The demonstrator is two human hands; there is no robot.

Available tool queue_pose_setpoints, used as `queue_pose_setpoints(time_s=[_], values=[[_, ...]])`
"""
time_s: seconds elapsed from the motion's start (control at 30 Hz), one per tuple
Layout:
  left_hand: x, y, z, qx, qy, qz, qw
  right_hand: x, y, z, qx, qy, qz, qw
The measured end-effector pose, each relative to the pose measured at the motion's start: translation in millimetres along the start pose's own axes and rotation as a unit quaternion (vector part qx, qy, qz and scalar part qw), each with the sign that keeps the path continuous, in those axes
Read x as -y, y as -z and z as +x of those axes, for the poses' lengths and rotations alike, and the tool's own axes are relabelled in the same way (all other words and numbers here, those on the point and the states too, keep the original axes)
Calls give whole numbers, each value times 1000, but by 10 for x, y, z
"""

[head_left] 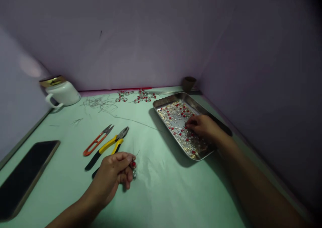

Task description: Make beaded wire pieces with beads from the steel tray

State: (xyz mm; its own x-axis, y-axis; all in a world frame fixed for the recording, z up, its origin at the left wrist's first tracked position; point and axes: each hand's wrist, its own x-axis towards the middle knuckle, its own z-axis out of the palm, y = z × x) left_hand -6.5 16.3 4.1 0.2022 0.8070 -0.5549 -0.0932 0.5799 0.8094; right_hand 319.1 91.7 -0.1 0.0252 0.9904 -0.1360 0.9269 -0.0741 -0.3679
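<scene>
Between the thumb and fingers of my left hand (117,169) is a small beaded piece (134,169) with red and clear beads, and a thin wire end pokes up from it. My right hand (202,127) reaches into a shallow metal tray (173,142), its fingertips pinched together among the beads. Whatever those fingertips hold, if anything, is too small to make out. Loose red, clear and gold-toned beads (177,115) cover much of the tray's floor. Pliers with yellow and black handles (108,146) lie beside my left hand, partly behind it.
Orange thread snips (97,142) lie left of the pliers, and a dark phone (27,177) is at the left edge. A white mug (65,94), tangled wire (99,102), beaded pieces (143,96) and a small dark cup (188,83) stand or lie along the back wall.
</scene>
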Motion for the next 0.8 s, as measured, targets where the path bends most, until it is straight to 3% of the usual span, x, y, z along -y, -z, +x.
queue_pose_setpoints(time_s=[0.43, 0.8], values=[[-28, -24, 33, -41, 45, 25, 998, 9, 40, -47, -17, 27, 16, 999], [187, 132, 166, -49, 22, 20, 998, 87, 193, -132, 14, 66, 18, 998]])
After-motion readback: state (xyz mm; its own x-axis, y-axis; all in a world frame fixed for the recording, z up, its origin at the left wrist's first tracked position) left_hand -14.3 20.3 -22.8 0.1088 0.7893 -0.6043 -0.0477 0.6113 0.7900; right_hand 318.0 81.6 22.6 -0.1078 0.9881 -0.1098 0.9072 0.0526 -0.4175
